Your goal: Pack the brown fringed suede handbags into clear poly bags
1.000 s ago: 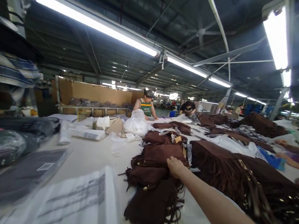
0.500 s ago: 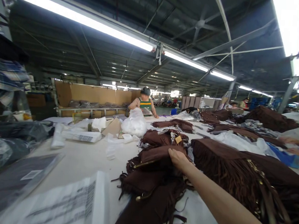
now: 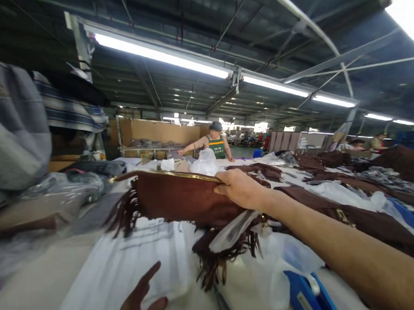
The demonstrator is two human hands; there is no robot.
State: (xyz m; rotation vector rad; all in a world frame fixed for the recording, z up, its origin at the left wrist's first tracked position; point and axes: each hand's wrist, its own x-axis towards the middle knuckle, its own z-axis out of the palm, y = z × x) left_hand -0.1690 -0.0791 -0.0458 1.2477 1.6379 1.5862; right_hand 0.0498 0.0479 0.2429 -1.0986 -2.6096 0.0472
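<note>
Head view: right hand (image 3: 242, 190) lifts a brown suede fringed bag (image 3: 176, 201) above the table (image 3: 45, 276).
Head view, in detail: the right hand's fingers (image 3: 226, 190) are curled over the top right edge of the brown suede fringed bag beside its gold zipper, clamping it so it hangs flat and raised over the white printed plastic bag (image 3: 133, 263) that lies on the table. Fringe dangles from the left end and underside of the bag, and a clear plastic tag hangs below the grip. The left hand (image 3: 142, 298) shows at the bottom edge, fingers spread and holding nothing, just over the white plastic. A blue tape dispenser (image 3: 306, 303) lies at lower right. Heaps of brown fringed bags (image 3: 364, 220) cover the table to the right. Across the table, a person in a green vest (image 3: 216, 144) stands working.
</note>
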